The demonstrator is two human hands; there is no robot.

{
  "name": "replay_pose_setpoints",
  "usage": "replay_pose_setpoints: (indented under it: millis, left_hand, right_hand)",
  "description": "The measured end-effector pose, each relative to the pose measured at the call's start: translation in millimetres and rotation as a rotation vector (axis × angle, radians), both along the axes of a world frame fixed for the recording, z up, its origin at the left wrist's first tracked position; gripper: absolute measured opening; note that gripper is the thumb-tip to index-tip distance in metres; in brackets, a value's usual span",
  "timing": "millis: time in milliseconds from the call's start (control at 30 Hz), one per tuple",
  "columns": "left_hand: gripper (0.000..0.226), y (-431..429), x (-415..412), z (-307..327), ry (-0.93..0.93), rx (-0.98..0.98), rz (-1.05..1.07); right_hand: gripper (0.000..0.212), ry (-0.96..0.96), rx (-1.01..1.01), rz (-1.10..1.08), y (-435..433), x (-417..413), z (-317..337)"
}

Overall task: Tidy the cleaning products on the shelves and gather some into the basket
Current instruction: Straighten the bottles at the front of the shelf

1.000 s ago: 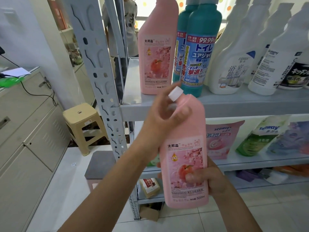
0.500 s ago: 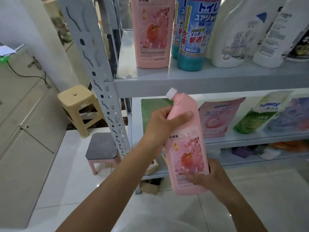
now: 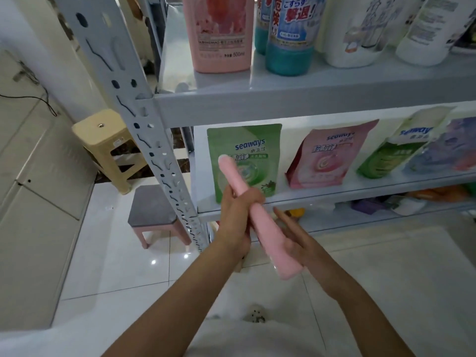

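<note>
I hold a pink cleaner bottle (image 3: pixel 260 222) low in front of the shelf unit, turned so its narrow side faces me and its cap points up and left. My left hand (image 3: pixel 237 215) grips its neck. My right hand (image 3: pixel 296 240) lies under its lower body with the fingers nearly straight. A second pink bottle (image 3: pixel 221 32) stands on the upper shelf (image 3: pixel 309 99) beside blue bottles (image 3: pixel 288 34) and white bottles (image 3: pixel 360 29). No basket is in view.
Refill pouches stand on the middle shelf (image 3: pixel 334 199): a green pouch (image 3: pixel 244 150) just behind the held bottle, then a pink pouch (image 3: pixel 329 155) and more to the right. The grey shelf upright (image 3: pixel 144 130) runs on the left. A yellow stool (image 3: pixel 108 145) and a grey-topped stool (image 3: pixel 152 210) stand on the tiled floor.
The bottle has come down from the upper shelf level to the middle shelf and turned edge-on. My left hand slid from the cap to the neck, and my view tipped downward.
</note>
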State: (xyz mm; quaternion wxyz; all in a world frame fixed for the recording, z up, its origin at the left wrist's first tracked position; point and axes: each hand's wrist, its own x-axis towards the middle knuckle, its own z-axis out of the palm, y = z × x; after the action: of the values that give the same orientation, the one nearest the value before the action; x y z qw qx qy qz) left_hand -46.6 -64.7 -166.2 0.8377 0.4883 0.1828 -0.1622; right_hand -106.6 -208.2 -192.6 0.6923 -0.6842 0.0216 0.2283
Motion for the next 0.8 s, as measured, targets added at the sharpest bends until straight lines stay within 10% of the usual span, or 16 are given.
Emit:
replay_pose_setpoints:
  millis: [133,333,433,600,800]
  left_hand:
    - [0.028,9,7,4,0.159,-0.168,-0.086]
    - [0.044,12,18,-1,0.167,0.110,-0.009]
    - [0.057,8,16,-6,0.173,0.076,0.138]
    - [0.057,12,16,-7,0.039,-0.066,0.171]
    - [0.054,12,22,-7,-0.017,-0.204,0.048]
  right_hand:
    - [0.085,0.259,0.448,-0.042,9,-1,-9]
    - [0.046,-0.113,-0.231,-0.240,22,5,3]
    - [0.054,-0.241,-0.447,-0.129,25,5,7]
    - [0.087,0.086,0.003,0.270,12,11,15]
    - [0.107,0.029,-0.012,0.212,21,11,7]
